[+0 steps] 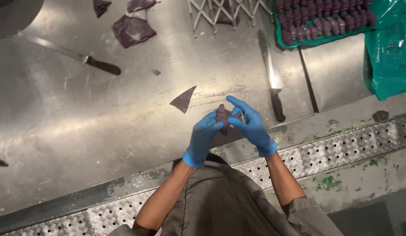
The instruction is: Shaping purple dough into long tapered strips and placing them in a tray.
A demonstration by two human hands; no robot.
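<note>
Both my hands wear blue gloves and meet over the front edge of a steel table (80, 131). Between them is a small rolled piece of dark purple dough (221, 116), shaped like a croissant. My left hand (204, 135) grips it from the left. My right hand (251, 123) pinches it from the right with the index finger stretched over the top. A flat purple dough triangle (184, 99) lies on the table just left of my hands.
A large knife (273, 74) lies right of my hands, another knife (76, 56) at the back left. Purple dough scraps (133, 29) and a metal lattice cutter (225, 12) sit at the back. A green tray (318, 40) holds several rolled purple pieces. Perforated floor grating (334, 150) runs below.
</note>
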